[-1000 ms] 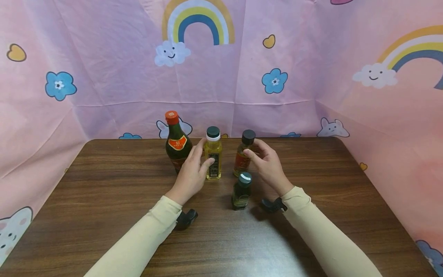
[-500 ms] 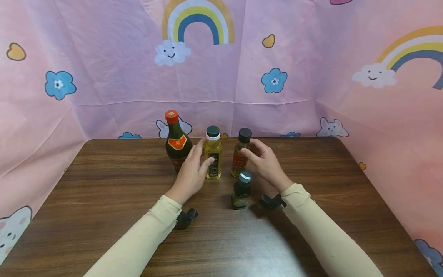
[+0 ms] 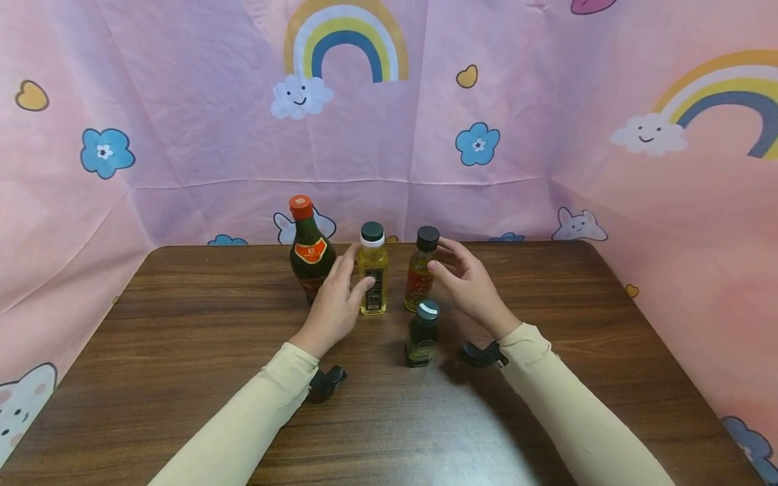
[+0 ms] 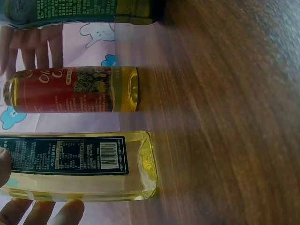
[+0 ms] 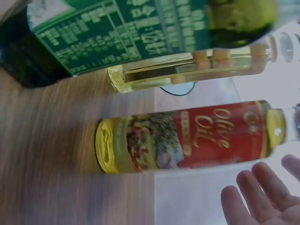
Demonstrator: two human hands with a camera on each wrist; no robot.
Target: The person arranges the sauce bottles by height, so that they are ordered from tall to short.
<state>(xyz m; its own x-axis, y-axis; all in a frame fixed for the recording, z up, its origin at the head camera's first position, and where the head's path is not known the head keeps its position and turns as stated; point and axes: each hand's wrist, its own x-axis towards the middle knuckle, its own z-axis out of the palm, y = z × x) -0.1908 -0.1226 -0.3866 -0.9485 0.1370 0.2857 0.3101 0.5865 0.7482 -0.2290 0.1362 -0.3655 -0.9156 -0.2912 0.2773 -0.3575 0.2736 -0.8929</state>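
My left hand [image 3: 333,304] holds a clear square bottle of yellow oil [image 3: 373,297] with a dark green cap, thumb across its label and fingers along its far side. My right hand [image 3: 469,289] is beside a slimmer olive oil bottle [image 3: 418,287] with a red label and black cap. In the right wrist view, the right fingers [image 5: 255,192] are spread and stand apart from that olive oil bottle [image 5: 201,140]. Both bottles are upright on the table. A short dark green bottle [image 3: 421,341] stands nearer, in front of the red-labelled one.
A taller green bottle [image 3: 311,260] with a red cap stands at the left, partly behind my left hand. The brown wooden table [image 3: 200,337] ends at a pink printed cloth [image 3: 365,148] at the back and sides.
The red-labelled olive oil bottle has moved slightly left, toward the yellow oil bottle. My right fingers have come away from it. The left hand stays on its bottle.
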